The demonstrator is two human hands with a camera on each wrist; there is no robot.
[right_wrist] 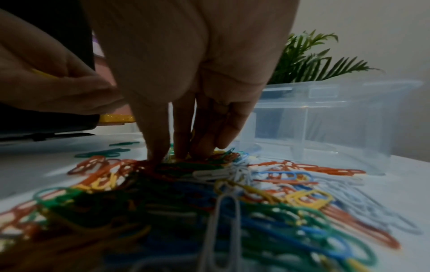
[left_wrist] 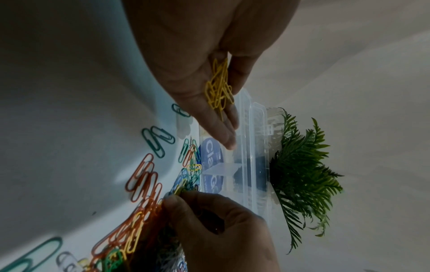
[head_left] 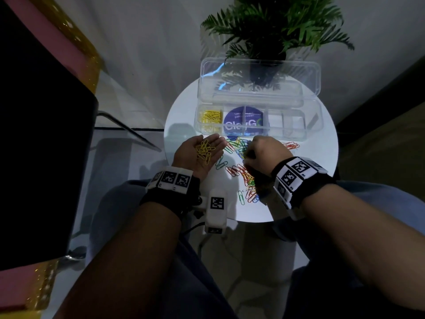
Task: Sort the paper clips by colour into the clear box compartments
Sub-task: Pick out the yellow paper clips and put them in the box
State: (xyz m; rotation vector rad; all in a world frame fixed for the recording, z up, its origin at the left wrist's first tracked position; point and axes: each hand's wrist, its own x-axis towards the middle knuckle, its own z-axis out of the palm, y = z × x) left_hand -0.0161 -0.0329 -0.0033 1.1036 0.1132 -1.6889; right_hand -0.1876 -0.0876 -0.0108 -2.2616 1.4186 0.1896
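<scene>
One round white table (head_left: 299, 180). One potted fern (head_left: 273, 26). One clear box (head_left: 310, 125), lid up; leftmost compartment holds yellow clips (head_left: 210, 117). One mixed clip pile (head_left: 241, 173), uncountable. Left hand (head_left: 202, 155): palm up, flat, carrying a heap of yellow clips (head_left: 204, 151). Right hand (head_left: 264, 155): fingertips (right_wrist: 179, 150) dug into the pile; grasp unclear.

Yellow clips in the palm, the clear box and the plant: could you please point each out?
yellow clips (head_left: 203, 150), head view, middle of the heap in the left palm
clear box (head_left: 296, 132), head view, front wall
plant (head_left: 276, 24), head view, fronds
</scene>
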